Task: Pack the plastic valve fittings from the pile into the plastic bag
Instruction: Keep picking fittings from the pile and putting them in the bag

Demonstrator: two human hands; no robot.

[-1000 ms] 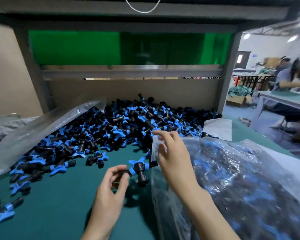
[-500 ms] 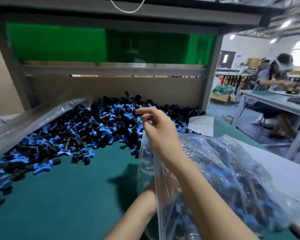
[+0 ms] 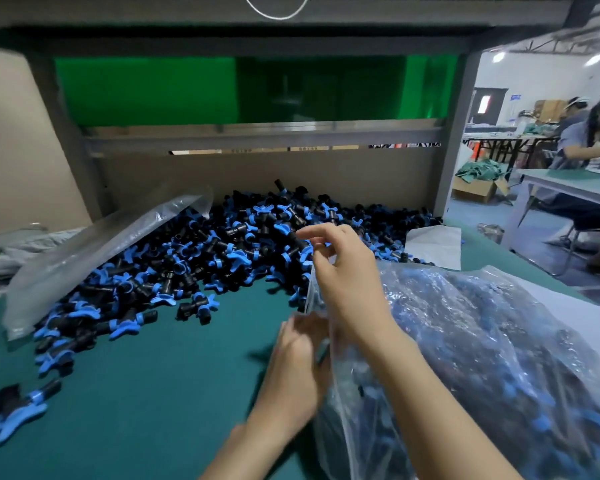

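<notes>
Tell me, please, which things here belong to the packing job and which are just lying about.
Job: pile of fittings, bag, right hand pinching its rim, left hand at its mouth.
Lying about: flat bag, white sheet, grey cloth, cardboard box.

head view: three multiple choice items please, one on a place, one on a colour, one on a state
1. Where is the pile of valve fittings relative to the plastic bag?
A) to its left
B) on top of it
C) to its right

2. The fittings' handles are:
A) red
B) blue
C) yellow

3. The right hand:
A) lies flat on the mat
B) holds a loose fitting
C) pinches the bag's top edge

Answers:
1 A, the pile spreads out left of the bag.
2 B, blue wings sit on black bodies.
3 C, its fingers close on the bag's raised edge.
</notes>
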